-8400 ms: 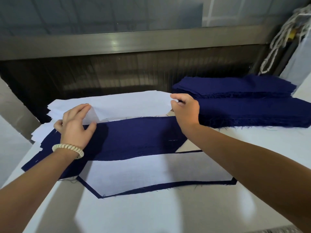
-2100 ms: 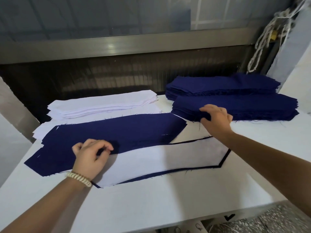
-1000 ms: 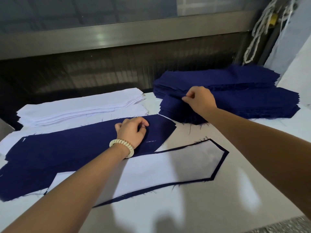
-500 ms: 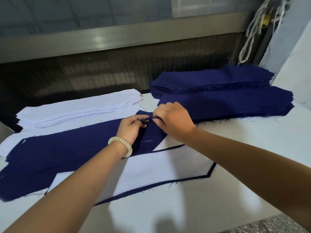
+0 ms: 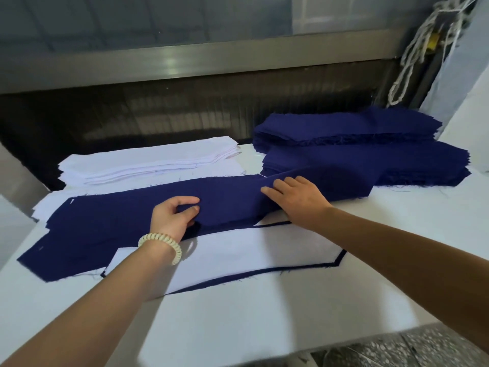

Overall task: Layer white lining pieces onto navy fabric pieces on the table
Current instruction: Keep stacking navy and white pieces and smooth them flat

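Note:
A long navy fabric piece [image 5: 227, 200] stretches across the middle of the white table [image 5: 264, 313], partly over another navy piece [image 5: 87, 237] at the left. My left hand [image 5: 173, 217] pinches its near edge between thumb and fingers. My right hand [image 5: 297, 198] lies on it further right with fingers fairly straight. In front of both hands lies a white lining piece [image 5: 238, 255] on a navy piece whose dark rim [image 5: 338, 262] shows around it. A stack of white lining [image 5: 148, 162] sits at the back left.
Two stacks of navy pieces [image 5: 370, 152] sit at the back right. A dark recess and a metal rail [image 5: 185, 64] run behind the table. White cords [image 5: 412, 56] hang at the upper right. The table's front edge runs near speckled floor [image 5: 397, 350].
My right hand took a navy piece from the right stack and drew it left over the middle. My left hand came in and now pinches its near edge; both hands have spread apart along it.

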`<state>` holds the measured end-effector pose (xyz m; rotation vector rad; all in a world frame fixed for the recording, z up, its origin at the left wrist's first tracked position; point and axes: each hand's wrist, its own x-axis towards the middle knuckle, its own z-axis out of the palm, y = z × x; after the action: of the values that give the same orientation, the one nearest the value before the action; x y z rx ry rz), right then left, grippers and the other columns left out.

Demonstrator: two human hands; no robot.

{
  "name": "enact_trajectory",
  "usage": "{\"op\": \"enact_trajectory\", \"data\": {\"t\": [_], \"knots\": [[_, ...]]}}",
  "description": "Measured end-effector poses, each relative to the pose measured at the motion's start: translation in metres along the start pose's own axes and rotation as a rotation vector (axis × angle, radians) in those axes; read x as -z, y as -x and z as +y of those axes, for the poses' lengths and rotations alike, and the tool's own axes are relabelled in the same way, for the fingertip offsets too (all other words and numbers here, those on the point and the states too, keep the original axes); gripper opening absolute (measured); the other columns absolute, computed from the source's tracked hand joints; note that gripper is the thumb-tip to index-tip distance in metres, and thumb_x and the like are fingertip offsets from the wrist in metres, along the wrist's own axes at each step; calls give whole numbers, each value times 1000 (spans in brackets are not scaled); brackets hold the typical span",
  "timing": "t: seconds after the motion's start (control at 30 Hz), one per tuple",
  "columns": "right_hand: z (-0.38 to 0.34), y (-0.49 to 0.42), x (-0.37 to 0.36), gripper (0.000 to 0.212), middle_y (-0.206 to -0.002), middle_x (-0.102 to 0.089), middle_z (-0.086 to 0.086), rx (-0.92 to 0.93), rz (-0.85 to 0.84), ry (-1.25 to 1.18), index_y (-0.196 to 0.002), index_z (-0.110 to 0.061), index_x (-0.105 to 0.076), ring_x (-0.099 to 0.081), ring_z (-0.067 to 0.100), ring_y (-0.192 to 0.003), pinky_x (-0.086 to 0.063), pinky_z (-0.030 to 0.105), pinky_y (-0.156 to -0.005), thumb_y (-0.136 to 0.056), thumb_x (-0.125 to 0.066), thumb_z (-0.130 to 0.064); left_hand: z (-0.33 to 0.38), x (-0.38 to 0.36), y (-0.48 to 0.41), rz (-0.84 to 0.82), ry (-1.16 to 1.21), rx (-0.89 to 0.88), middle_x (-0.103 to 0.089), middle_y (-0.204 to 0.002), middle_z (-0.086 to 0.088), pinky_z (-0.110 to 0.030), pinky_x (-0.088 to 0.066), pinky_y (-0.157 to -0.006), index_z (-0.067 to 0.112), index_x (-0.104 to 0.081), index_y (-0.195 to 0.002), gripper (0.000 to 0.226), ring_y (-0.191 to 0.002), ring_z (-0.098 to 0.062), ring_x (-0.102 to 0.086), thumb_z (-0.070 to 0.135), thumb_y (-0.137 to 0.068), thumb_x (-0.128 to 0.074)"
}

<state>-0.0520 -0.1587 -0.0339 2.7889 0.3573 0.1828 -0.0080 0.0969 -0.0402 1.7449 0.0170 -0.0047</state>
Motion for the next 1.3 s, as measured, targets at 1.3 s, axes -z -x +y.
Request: {"op": "enact_trajectory", "data": {"t": [1.3], "knots": [[-18,91,-2,59,-123,-47,-10,73,-90,-206,-148,-32,-21,-55,13,-100,-33,23,-68,-91,-34,-34,-48,128,45,-23,-380,-154,-59,-72,9,-17,-45,-59,35,-66,-88,42,-58,-8,-55,-7,-81,-62]]}}
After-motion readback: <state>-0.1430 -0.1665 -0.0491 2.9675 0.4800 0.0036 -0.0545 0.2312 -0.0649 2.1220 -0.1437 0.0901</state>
